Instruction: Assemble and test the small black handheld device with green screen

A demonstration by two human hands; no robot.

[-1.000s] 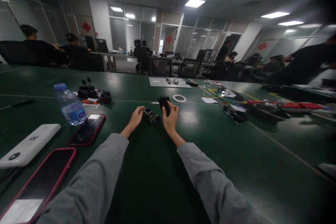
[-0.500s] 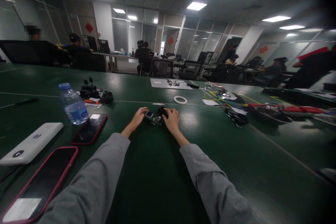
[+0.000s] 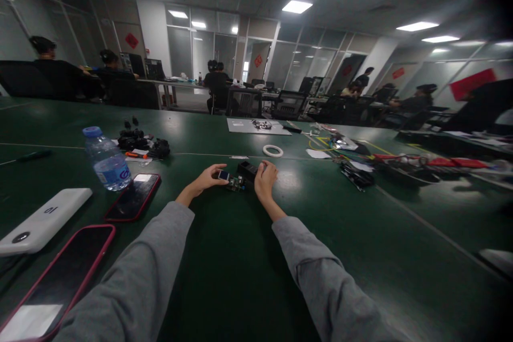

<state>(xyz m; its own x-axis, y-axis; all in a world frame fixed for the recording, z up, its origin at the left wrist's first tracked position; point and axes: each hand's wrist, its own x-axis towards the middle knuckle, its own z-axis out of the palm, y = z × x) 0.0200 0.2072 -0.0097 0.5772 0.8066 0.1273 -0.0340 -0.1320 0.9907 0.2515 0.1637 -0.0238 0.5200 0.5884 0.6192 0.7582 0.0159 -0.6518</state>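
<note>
Pinched in my left hand (image 3: 209,177) is a small circuit board (image 3: 235,184) with a little dark screen (image 3: 223,175) at its left end. My right hand (image 3: 265,177) grips a black box-shaped case (image 3: 247,170) at its right end, the fingers bent over it. Board and case are close together above the green table (image 3: 224,267); whether they touch I cannot tell. Beyond my hands a white ring (image 3: 273,150), like a roll of tape, lies flat.
On the left are a water bottle (image 3: 107,163), two red-edged phones, one nearer (image 3: 60,278) and one farther (image 3: 134,200), and a white power bank (image 3: 46,219). Black parts (image 3: 140,144) lie behind them. Cables and tools (image 3: 355,173) spread at the right. People sit at far desks.
My right hand has shifted slightly right and turned, showing more of the black case. The board with the screen stays in my left hand. The whole view has shifted a little.
</note>
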